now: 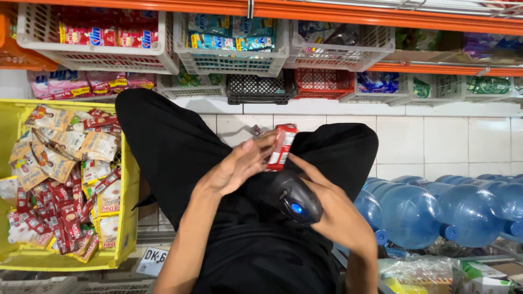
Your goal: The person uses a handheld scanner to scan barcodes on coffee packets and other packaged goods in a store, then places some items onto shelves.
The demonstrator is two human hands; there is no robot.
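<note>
My left hand (239, 166) holds a small red and white packet (281, 147) upright over my lap, fingers wrapped on its left side. My right hand (332, 209) grips a black handheld scanner (291, 198) with a blue lit button, its head pointing up at the packet from just below. I am squatting in black trousers (174, 147) on a white tiled floor, knees spread toward the shelf.
A yellow crate (129, 179) full of red and tan sachets stands at my left. White, black and red baskets (234, 60) of packets sit on low orange shelves ahead. Blue water jugs (430, 212) lie at my right, bagged goods (430, 275) below them.
</note>
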